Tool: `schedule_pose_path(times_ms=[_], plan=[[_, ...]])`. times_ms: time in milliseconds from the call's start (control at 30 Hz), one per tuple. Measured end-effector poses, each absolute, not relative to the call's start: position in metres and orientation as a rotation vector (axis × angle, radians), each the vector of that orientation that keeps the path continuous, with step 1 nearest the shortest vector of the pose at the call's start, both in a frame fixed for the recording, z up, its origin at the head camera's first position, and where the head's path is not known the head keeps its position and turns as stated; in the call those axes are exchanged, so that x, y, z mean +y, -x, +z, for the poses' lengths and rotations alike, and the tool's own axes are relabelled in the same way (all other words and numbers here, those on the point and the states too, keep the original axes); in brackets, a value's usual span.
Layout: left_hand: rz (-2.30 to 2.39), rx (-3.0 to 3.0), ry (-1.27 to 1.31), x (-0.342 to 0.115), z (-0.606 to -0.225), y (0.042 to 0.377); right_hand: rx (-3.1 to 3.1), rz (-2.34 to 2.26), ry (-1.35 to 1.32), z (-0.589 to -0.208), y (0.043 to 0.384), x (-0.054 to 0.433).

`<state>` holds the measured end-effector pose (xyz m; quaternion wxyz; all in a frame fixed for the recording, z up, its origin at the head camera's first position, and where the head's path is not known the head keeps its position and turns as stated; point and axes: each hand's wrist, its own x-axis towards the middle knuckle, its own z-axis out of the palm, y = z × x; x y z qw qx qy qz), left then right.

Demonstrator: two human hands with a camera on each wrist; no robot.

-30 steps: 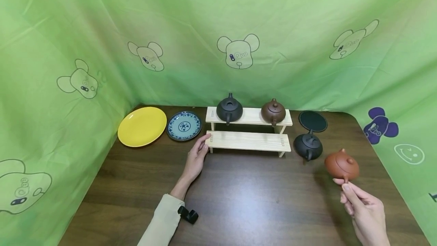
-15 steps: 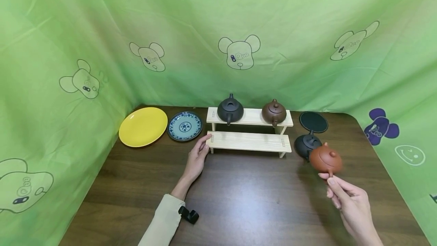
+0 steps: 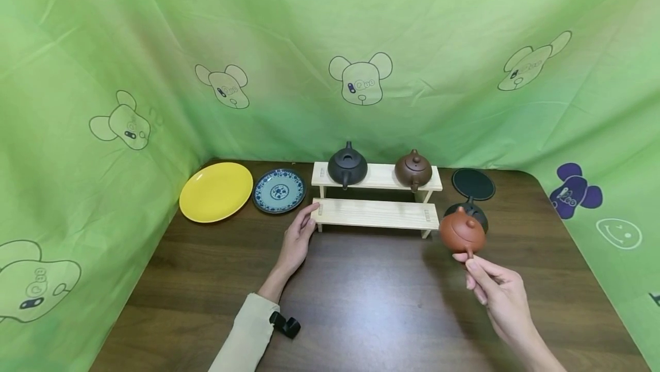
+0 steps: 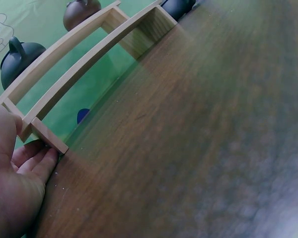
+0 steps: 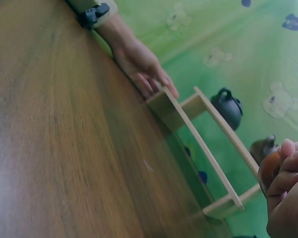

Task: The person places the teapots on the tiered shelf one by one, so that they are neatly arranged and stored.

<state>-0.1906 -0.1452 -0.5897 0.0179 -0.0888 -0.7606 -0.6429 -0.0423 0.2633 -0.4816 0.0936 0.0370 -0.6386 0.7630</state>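
Observation:
My right hand point(image 3: 497, 292) pinches the handle of a reddish-brown clay teapot point(image 3: 461, 231), which is held above the table in front of a black teapot point(image 3: 479, 214) and partly hides it. In the right wrist view only a sliver of the held teapot point(image 5: 269, 166) shows behind the fingers. My left hand point(image 3: 296, 240) grips the left end of a two-tier wooden stand point(image 3: 376, 213) at its lower shelf; the left wrist view has the fingers point(image 4: 39, 161) against the end leg. A black teapot point(image 3: 347, 167) and a dark brown teapot point(image 3: 413, 169) sit on the upper shelf.
Left of the stand lie a yellow plate point(image 3: 216, 191) and a blue patterned plate point(image 3: 279, 191). A round black lid or coaster point(image 3: 473, 184) lies behind the black teapot at right. Green printed cloth point(image 3: 361, 28) hangs around the wooden table point(image 3: 361, 303).
My right hand has carried the reddish-brown teapot leftward and slightly away from me, from the right side of the table to in front of the black teapot. The left hand stays put.

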Motion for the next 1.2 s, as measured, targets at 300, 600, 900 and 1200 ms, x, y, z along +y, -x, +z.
schedule_pose_path(times_ms=[300,600,900,1200], plan=[[-1.995,-2.358,0.291,-0.144,-0.588,0.191,-1.989,2.255,-0.120,-0.475,0.049,0.247],[-1.992,-2.372,0.263,-0.144,-0.587,0.190,-2.022,2.247,-0.204,-0.480,0.055,0.229],[-1.969,-2.356,0.288,-0.143,-0.583,0.186,-2.001,2.267,-0.246,-0.485,0.064,0.214],[-1.923,-2.320,0.342,-0.139,-0.570,0.178,-2.028,2.254,-0.266,-0.486,0.079,0.202]])
